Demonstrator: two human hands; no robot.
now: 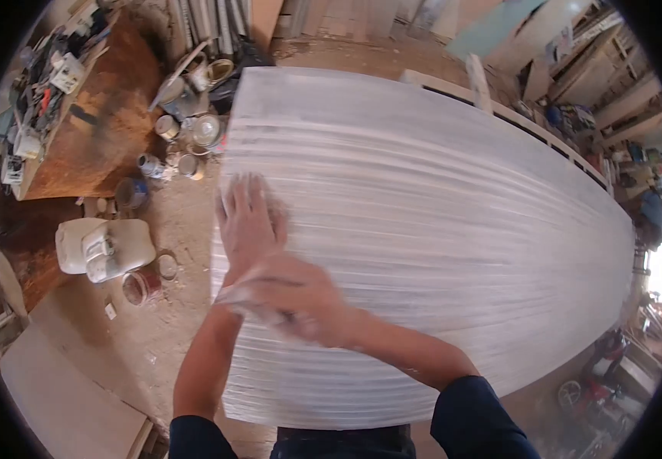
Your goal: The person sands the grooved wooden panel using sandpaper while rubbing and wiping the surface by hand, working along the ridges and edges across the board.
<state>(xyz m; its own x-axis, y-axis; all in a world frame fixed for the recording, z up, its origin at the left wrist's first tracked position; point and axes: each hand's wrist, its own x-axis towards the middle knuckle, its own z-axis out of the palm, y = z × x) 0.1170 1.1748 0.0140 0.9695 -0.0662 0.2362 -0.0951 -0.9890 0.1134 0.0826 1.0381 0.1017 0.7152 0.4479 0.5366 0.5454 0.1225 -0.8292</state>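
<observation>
Hands: 2 bare hands over the left part of the panel (453, 214), their forearms crossing close together.
Left hand (251, 218): open, palm down near the panel's left edge, fingers slightly spread and pointing away from the body; it appears to grip nothing.
Right hand (296, 298): blurred, over or just beside the left wrist; how far its fingers are closed, and whether they hold anything, cannot be told.
Sleeves: 2, dark and short, ending near the elbows.
Panel: directly in front of the person, broad and flat, its near edge close to the dark clothing at the waist.
Surface: whitish grey, covered in uneven pale streaks that run mostly from left to right; smoother and cloudier toward the far edge and the right end.
Frame (530, 126): pale slotted strips along the panel's far right side.
Floor (182, 260): dusty brown, spotted with pale marks.
Jugs (128, 249): whitish plastic with rounded corners, on the left.
Bucket (141, 288): reddish, round, smeared with white, just beside the jugs.
Cans (206, 131): round and stained, grouped beyond the panel's left corner.
Brown board (109, 111): rusty orange with dark blotches, beside a heap of clutter.
Flat sheet (67, 382): smooth, dull beige, at lower left.
Timber (614, 84): long straight pieces leaning at upper right.
Wheeled machine (595, 390): red and dark, at lower right.
</observation>
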